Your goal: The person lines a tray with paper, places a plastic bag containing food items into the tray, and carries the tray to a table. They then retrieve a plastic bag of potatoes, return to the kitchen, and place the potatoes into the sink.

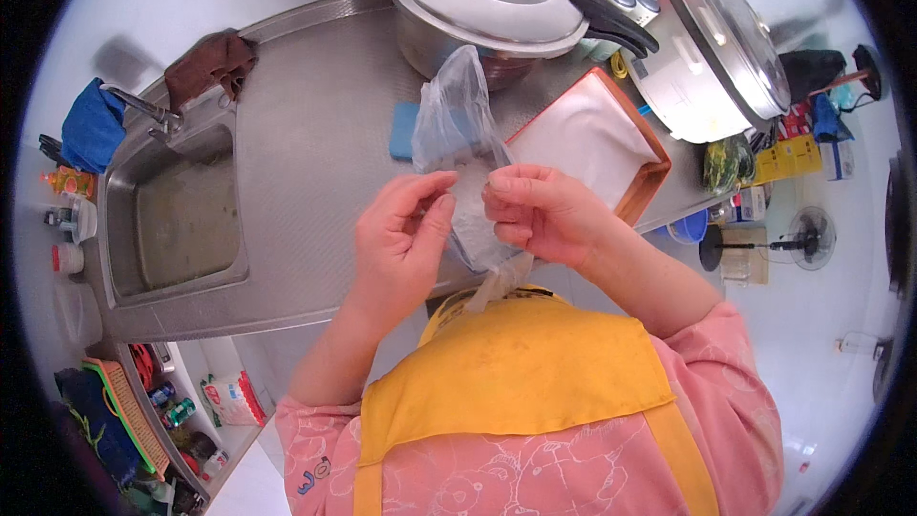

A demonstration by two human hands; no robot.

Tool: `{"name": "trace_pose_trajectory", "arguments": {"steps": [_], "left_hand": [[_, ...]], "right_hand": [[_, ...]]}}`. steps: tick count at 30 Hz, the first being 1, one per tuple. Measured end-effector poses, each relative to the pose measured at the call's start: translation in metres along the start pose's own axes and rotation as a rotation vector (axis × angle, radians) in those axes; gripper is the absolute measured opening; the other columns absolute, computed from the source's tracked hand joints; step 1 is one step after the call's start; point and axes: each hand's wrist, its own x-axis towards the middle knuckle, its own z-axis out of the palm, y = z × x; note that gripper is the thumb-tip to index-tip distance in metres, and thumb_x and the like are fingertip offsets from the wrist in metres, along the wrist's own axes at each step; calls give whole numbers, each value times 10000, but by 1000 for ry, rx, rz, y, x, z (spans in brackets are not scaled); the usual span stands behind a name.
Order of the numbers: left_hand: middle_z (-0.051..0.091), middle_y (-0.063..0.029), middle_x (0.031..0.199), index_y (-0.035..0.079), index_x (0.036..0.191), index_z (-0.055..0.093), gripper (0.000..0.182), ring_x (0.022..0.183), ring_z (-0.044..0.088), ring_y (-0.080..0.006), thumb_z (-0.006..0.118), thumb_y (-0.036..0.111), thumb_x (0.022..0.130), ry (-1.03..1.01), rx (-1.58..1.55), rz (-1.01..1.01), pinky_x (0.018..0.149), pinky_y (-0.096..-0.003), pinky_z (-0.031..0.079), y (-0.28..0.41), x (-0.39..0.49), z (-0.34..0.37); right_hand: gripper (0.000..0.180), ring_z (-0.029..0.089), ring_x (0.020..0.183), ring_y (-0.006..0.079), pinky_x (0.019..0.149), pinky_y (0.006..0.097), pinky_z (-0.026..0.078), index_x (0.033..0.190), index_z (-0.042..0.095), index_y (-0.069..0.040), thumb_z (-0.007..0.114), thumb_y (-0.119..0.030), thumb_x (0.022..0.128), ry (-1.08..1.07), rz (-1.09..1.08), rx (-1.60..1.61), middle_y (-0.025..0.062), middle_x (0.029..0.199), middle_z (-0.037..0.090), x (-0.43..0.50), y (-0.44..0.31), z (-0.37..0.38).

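A clear plastic bag (pixel 455 97) lies crumpled over the counter's front edge, its tied-looking lower end hanging near the yellow apron. Whitish material (pixel 473 218) shows through it; I cannot tell what that is. My left hand (pixel 405 226) is over the bag's left side, thumb and forefinger slightly apart. Across from it, my right hand (pixel 537 211) has its fingers curled, with thumb and forefinger together. Whether either hand pinches the thin film cannot be made out. Partly behind the bag is a flat blue item (pixel 402 132). An orange-rimmed box lined with white (pixel 580 136) sits to the right.
A large lidded pressure cooker (pixel 466 21) stands at the back, beside a big white electric cooker (pixel 688 79). The stainless steel sink (pixel 240 229) holds cloudy water at left, under a faucet (pixel 143 104). Cloths hang around it. Below is a shelf (pixel 197 401) with packages.
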Motion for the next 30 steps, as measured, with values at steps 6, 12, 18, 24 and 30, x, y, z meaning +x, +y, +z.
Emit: {"name": "trace_pose_trajectory", "arguments": {"steps": [6, 12, 18, 24, 30], "left_hand": [[613, -42, 938, -21, 1111, 648, 183, 738, 578, -75, 588, 9, 941, -44, -141, -43, 604, -213, 486, 9, 8, 6], [635, -74, 972, -14, 1042, 674, 148, 771, 630, -115, 636, -5, 898, -65, -102, 49, 652, -219, 505, 15, 9, 9], [650, -93, 906, -18, 959, 691, 101, 758, 643, -141, 664, -24, 862, -22, -42, 113, 633, -238, 516, 18, 9, 10], [652, -102, 866, -28, 914, 683, 64, 711, 634, -147, 665, -30, 853, -7, 44, 99, 603, -248, 508, 20, 6, 8], [641, -67, 825, -30, 929, 655, 50, 693, 607, -115, 648, -7, 886, 28, 9, 11, 587, -242, 493, 16, 5, 8]], "right_hand": [[122, 504, 720, 82, 586, 231, 390, 959, 664, -56, 690, -164, 909, -153, 19, 27, -12, 842, 602, 1, -1, -9], [123, 499, 704, 77, 587, 233, 390, 953, 685, -54, 705, -163, 899, -116, 36, -7, -17, 816, 601, -1, -3, -5], [134, 484, 681, 76, 585, 231, 381, 954, 690, -50, 730, -153, 879, -117, 37, -63, -17, 803, 600, 0, -5, 0], [146, 486, 653, 83, 581, 234, 384, 936, 699, -37, 758, -143, 855, -42, -23, -208, -3, 790, 622, 0, -2, 1], [121, 507, 656, 100, 606, 247, 422, 906, 702, -23, 750, -120, 852, 16, -59, -274, 7, 754, 609, -1, -2, 9]]}}
